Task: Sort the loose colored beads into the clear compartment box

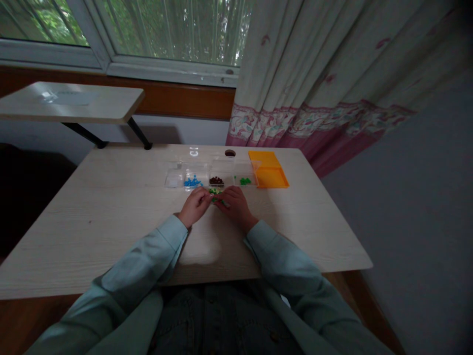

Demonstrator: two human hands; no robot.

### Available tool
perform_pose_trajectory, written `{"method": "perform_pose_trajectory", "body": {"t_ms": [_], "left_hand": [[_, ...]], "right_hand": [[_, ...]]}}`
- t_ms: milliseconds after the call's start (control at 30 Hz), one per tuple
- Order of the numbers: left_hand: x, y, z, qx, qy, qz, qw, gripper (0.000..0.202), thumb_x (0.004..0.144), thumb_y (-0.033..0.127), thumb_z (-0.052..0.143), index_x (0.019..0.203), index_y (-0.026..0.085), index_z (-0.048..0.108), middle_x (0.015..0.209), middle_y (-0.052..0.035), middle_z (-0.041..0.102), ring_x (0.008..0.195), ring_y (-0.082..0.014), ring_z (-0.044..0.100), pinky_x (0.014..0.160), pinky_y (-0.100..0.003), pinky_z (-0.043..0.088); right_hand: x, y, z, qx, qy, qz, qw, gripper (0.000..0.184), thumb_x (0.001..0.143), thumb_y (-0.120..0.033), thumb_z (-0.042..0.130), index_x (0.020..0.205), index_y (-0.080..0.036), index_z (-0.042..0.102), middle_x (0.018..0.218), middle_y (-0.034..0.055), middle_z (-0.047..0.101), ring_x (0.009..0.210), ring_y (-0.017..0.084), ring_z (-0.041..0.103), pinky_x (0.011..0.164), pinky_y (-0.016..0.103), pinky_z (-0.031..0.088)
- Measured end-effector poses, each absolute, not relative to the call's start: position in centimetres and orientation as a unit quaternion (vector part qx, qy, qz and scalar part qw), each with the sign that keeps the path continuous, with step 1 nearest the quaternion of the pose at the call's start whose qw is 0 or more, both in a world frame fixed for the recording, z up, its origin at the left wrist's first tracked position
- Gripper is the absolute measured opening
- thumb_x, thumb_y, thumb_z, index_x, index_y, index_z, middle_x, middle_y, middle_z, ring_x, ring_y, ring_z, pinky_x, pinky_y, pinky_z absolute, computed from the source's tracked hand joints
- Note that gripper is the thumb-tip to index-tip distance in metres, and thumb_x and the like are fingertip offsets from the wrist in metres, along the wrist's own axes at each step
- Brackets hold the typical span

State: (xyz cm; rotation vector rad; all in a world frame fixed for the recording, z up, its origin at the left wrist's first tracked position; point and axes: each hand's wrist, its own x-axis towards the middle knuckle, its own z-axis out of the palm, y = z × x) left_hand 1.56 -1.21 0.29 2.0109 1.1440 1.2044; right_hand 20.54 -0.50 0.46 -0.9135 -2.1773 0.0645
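My left hand point(195, 205) and my right hand point(237, 206) meet close together over the middle of the table, fingers closed in a pinch. Small green and yellow pieces point(216, 192) show between them, right at the fingertips. What each hand pinches is too small and too covered to name. Just beyond stands a clear plastic compartment box point(174, 180). It holds blue pieces point(192, 181), dark brown pieces point(217, 181) and green pieces point(244, 181) in separate compartments.
An orange plastic tray point(272, 178) lies right of the clear box on the pale wooden table point(121, 217). Behind the box is a round dark hole point(230, 153) in the tabletop. A raised shelf point(107, 106) stands at the back left. A curtain point(281, 113) hangs behind.
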Motion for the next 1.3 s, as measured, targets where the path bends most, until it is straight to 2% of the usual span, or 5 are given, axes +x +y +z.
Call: {"method": "perform_pose_trajectory", "body": {"t_ms": [300,467,633,867,1300], "left_hand": [[1.5,-1.1,0.5,0.749,0.426,0.434,0.263,0.037,0.095,0.046,0.044,0.073,0.019,0.057,0.071,-0.0029,0.050,0.072,-0.0164,0.049,0.067,-0.031,0.041],[1.4,-1.1,0.5,0.749,0.438,0.423,0.262,0.039,0.094,0.048,0.042,0.074,0.019,0.059,0.072,-0.0038,0.053,0.074,-0.0168,0.051,0.068,-0.031,0.043],[1.4,-1.0,0.6,0.751,0.435,0.427,0.252,0.038,0.094,0.046,0.044,0.075,0.018,0.062,0.072,-0.0043,0.055,0.074,-0.0169,0.052,0.069,-0.032,0.044],[0.7,-0.3,0.5,0.763,0.455,0.414,0.197,0.034,0.095,0.042,0.044,0.077,0.018,0.061,0.072,-0.0038,0.055,0.075,-0.0170,0.051,0.070,-0.031,0.042],[0.3,0.1,-0.4,0.778,0.460,0.399,0.152,0.021,0.093,0.033,0.049,0.087,0.018,0.063,0.079,-0.0046,0.059,0.081,-0.0189,0.053,0.078,-0.034,0.043]], "right_hand": [[20.7,-0.7,0.8,-0.359,-0.859,0.020,0.366,0.015,0.089,-0.036,0.061,0.088,-0.025,0.072,0.081,0.0027,0.068,0.086,0.018,0.055,0.082,0.034,0.039],[21.0,-0.4,1.2,-0.431,-0.816,0.044,0.382,0.015,0.087,-0.036,0.063,0.085,-0.023,0.071,0.086,0.0039,0.067,0.089,0.018,0.056,0.085,0.034,0.040],[23.3,1.1,1.3,-0.532,-0.736,0.006,0.418,0.013,0.085,-0.034,0.065,0.084,-0.022,0.070,0.090,0.0048,0.065,0.094,0.021,0.055,0.091,0.037,0.039],[26.3,3.0,0.4,-0.644,-0.656,-0.033,0.393,0.021,0.086,-0.038,0.060,0.085,-0.020,0.071,0.091,0.0082,0.063,0.096,0.025,0.050,0.089,0.042,0.035],[26.7,3.4,0.1,-0.641,-0.659,-0.012,0.393,0.030,0.091,-0.037,0.050,0.086,-0.019,0.072,0.089,0.0095,0.065,0.090,0.024,0.053,0.087,0.042,0.037]]}}
